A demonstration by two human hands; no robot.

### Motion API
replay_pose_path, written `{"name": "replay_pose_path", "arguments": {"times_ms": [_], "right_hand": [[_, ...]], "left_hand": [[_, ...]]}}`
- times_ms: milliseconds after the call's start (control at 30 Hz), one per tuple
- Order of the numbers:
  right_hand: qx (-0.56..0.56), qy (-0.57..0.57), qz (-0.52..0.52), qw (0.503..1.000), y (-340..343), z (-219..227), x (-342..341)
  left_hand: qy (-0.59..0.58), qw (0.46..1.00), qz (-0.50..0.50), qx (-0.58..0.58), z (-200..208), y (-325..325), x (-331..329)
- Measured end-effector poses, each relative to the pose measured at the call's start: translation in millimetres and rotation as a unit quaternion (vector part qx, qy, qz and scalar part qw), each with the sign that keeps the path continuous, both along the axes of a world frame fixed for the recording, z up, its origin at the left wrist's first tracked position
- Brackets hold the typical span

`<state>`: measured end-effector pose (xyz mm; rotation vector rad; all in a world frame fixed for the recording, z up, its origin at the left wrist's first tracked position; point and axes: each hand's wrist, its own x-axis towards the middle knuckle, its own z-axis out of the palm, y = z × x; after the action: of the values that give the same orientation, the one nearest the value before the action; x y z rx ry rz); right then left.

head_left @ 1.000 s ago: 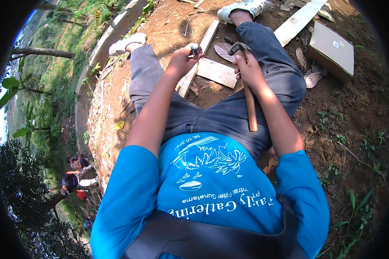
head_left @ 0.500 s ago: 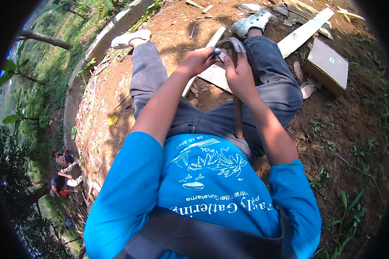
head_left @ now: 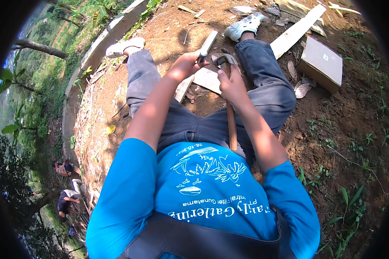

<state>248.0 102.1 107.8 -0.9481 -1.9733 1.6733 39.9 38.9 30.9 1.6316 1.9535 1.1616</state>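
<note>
My right hand [head_left: 234, 87] is closed round the upper part of a hammer [head_left: 232, 125], just below its metal head. The wooden handle hangs down past my palm toward my lap. To its left, my left hand [head_left: 184, 66] is closed on a short dark pen-like thing [head_left: 202, 56]; its exact kind does not show. The two hands are apart, above the ground between my spread legs. Beneath them lie a narrow wooden strip [head_left: 208, 42] and a wider pale board [head_left: 207, 80], both partly hidden by my hands.
A closed cardboard box [head_left: 322, 64] sits on the soil at the right, by a long pale plank [head_left: 298, 31]. Dry leaves [head_left: 304, 90] lie near it. A low concrete edge [head_left: 80, 71] curves along the left. Farther left, other people [head_left: 68, 200] are near the slope.
My hands have moved slightly apart, and the hammer's head has come away from the pen-like thing. The whole view has shifted a little.
</note>
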Motion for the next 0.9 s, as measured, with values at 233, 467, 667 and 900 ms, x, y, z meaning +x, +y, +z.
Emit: {"name": "replay_pose_path", "arguments": {"times_ms": [233,467,667,900], "right_hand": [[-0.01,0.331,0.0,0.944,-11.8,147.0,14.8],[0.099,0.048,0.022,0.994,7.6,48.8,-17.0],[0.13,0.239,-0.019,0.962,-2.5,87.3,-16.0],[0.07,0.168,-0.005,0.983,4.4,127.4,-16.0]], "left_hand": [[0.082,0.997,0.012,-0.005,7.0,-14.4,6.1],[0.121,0.992,0.006,0.032,-7.8,0.2,3.5],[0.129,0.991,0.014,0.018,7.3,-14.3,6.3],[0.1,0.995,0.014,-0.004,3.0,-25.1,10.3]]}}
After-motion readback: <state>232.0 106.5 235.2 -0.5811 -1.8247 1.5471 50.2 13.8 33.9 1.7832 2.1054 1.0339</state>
